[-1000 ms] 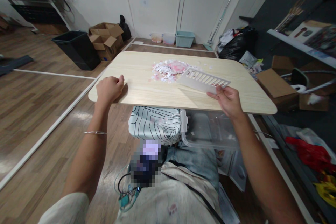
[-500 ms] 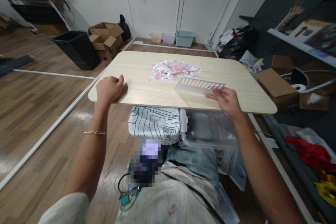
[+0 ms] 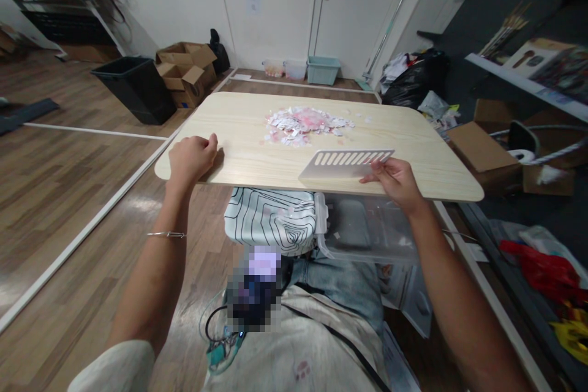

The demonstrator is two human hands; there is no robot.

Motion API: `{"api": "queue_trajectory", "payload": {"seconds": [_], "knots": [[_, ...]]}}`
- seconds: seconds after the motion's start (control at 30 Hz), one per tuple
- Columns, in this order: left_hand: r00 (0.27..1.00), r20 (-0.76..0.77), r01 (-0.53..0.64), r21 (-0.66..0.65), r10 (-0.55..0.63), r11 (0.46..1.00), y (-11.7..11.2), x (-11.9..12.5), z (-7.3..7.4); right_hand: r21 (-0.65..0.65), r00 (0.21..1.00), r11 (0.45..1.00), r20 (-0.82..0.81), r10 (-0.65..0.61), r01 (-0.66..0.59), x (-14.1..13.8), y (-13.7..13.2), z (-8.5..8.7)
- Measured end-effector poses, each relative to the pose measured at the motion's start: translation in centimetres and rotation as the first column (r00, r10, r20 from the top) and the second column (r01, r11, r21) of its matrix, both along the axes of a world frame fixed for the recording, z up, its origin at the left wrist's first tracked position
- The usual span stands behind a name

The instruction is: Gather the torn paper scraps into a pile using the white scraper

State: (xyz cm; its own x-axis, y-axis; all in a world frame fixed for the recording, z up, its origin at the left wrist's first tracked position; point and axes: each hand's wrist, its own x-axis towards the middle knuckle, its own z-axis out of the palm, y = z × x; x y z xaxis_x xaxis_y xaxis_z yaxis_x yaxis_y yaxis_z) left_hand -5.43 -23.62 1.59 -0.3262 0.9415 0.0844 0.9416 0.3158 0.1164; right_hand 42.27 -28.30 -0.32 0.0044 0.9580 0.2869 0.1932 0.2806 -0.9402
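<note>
My right hand [image 3: 395,182] grips one end of a thin white slotted plastic panel [image 3: 331,169], thumb and fingers pinching its right side. The panel stands on its long edge, leaning, near the front edge of the light wooden tabletop [image 3: 257,162]. Farther back, a heap of white and pink paper scraps [image 3: 305,122] lies spread on the wood, apart from the panel. At the table's front left corner rests my left hand [image 3: 192,158], curled into a fist with nothing visible in it.
Below the front edge sit a patterned fabric-covered box [image 3: 271,220] and a clear plastic bin [image 3: 367,226] over my lap. A black trash bin [image 3: 135,89] and cardboard boxes [image 3: 186,67] stand at left. An open carton [image 3: 487,153] is at right.
My right hand has drawn the slotted panel toward the front edge, away from the paper scraps, and its slotted side has turned more level. My left hand has stayed in place.
</note>
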Motion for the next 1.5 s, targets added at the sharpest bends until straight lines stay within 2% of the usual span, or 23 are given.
{"api": "queue_trajectory", "payload": {"seconds": [0.23,0.53,0.87,1.03,1.23,1.5], "knots": [[1.0,0.003,0.01,-0.024,-0.01,1.0,-0.4,0.4,0.6,-0.017,1.0,1.0,-0.009,0.021,-0.021,0.1,-0.2,-0.1],[1.0,0.024,-0.017,-0.03,0.017,0.999,0.0,0.1,0.3,0.069,0.99,0.991,-0.094,-0.11,0.116,0.6,1.2,-1.9],[1.0,0.009,-0.017,-0.009,0.017,1.0,0.2,0.0,-0.1,0.099,0.998,0.994,0.037,-0.049,0.045,0.7,1.5,-2.7],[1.0,0.03,-0.002,0.016,0.002,1.0,0.3,-0.2,-0.3,0.138,0.995,0.99,0.098,-0.004,-0.009,1.0,1.0,-2.5],[0.999,0.032,0.0,0.041,-0.001,0.999,0.3,-0.4,-0.6,0.232,0.991,0.973,0.127,-0.043,0.012,1.6,1.9,-2.3],[1.0,0.03,0.002,0.036,-0.003,0.999,0.5,-0.5,-0.7,0.136,0.981,0.991,0.194,-0.017,-0.01,1.2,3.2,-3.3]]}}
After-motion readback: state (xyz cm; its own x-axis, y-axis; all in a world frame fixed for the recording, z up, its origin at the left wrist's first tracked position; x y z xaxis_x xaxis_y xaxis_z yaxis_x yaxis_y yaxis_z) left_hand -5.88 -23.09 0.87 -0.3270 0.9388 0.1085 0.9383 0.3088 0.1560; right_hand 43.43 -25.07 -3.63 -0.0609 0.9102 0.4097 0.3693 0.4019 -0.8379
